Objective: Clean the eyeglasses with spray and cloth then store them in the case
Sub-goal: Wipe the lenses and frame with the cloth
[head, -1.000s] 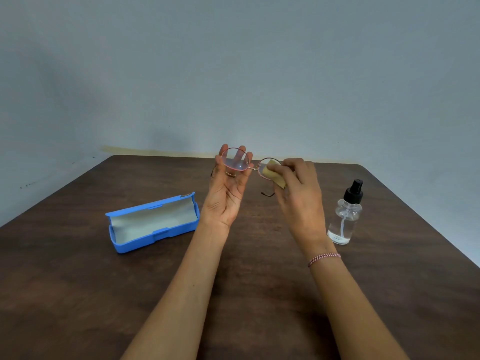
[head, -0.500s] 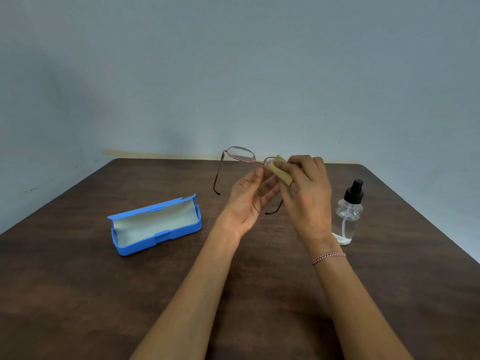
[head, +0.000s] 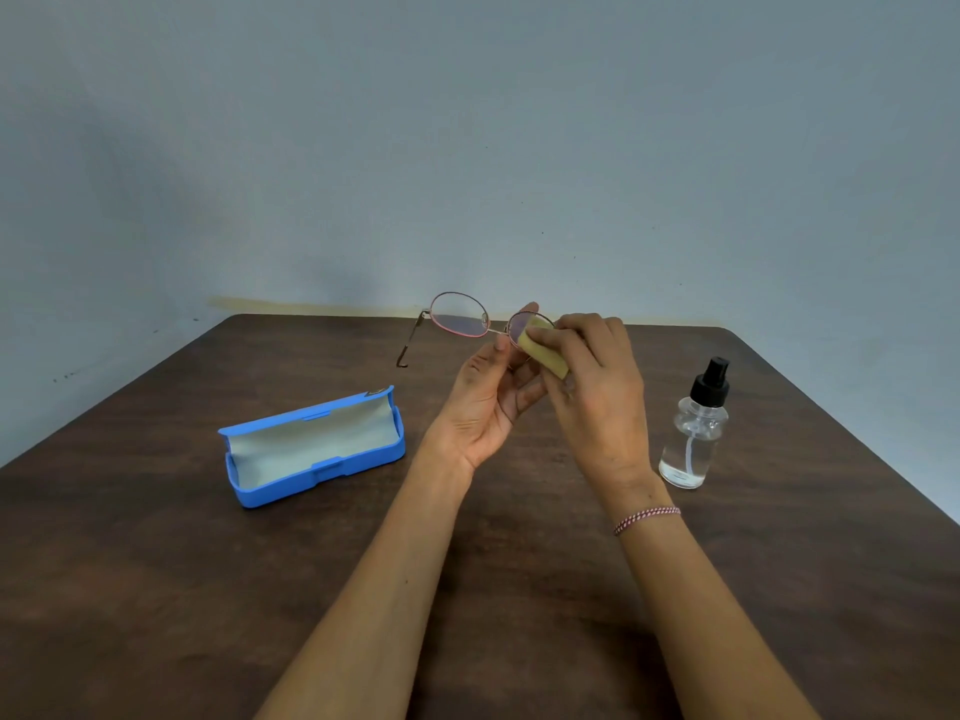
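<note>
Meanwhile right hand (head: 592,387) pinches yellow cloth (head: 545,350) on lens; left hand (head: 488,402) pinches eyeglasses (head: 460,315) beside bridge; hard rubbing risks bending thin frame.

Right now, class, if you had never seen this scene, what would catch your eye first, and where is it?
The eyeglasses held up at the centre, the right hand pressing a yellow cloth on one lens while the left hand steadies them. Next, the bright blue case lying open on the dark table to the left, and the clear spray bottle standing at the right.
</note>
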### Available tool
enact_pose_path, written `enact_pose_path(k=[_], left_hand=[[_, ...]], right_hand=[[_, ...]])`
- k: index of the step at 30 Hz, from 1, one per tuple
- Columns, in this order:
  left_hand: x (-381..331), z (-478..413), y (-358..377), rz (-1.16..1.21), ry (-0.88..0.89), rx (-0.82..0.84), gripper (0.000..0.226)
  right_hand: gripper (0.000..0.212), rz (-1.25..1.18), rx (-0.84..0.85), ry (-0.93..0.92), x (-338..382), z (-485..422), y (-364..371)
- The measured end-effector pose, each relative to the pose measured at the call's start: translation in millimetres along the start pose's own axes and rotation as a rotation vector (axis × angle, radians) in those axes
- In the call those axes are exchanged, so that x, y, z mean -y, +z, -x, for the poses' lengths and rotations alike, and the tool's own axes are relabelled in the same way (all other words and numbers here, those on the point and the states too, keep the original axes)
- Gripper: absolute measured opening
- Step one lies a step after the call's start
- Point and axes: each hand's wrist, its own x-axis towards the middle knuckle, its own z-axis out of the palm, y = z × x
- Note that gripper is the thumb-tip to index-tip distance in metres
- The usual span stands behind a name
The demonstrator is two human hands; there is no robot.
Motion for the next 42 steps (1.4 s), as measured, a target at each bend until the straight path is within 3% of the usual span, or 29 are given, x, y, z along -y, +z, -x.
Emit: enact_pose_path(k=[11,19,27,38,42], left_hand=[[-6.7,0.5,0.4,-0.105,0.024,-0.010,0.038],[-12.1,2.0,-5.5,0.019,0.046,-0.040,0.033],[-12.0,0.4,-22.1,-0.029,0.034,0.008,0.052],[-16.1,2.4,-28.3,-0.061,0.035,-0.035,0.044],[-17.5,3.0,-29.4,-0.110,0.002,0.047,0.053]], right_hand=[[0.031,0.041,0.019,0.056,-0.8,1.1,3.3],[0.033,0.029,0.108,0.040,6.0,0.2,5.1],[0.031,-0.071,0.150,0.064,4.1,-0.1,9.9],[0.030,-0.239,0.219,0.165,13.2,-3.5,10.1],[0.029,-0.211,0.128,0.300,13.1,-5.0,7.0]])
